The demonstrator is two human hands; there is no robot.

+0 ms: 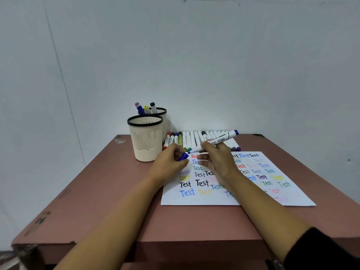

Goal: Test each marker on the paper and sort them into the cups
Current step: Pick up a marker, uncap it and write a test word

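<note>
The right hand (pixel 218 162) grips the blue marker (pixel 222 137) between curled fingers (pixel 209 146). The marker's bare tip points down-left at the top-left corner of the paper (pixel 214 199), and I cannot tell if it touches. Its barrel is white with a blue tail. The left hand (pixel 169 162) pinches the blue cap (pixel 183 156) just beside the tip, above the counter (pixel 116 191).

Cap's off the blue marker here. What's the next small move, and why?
Probably lower the white, blue-ended marker in the right hand onto a bare patch of the white paper sheet and write. Its tip is uncapped near the sheet's far edge, and the left hand holds the blue cap clear.
</note>
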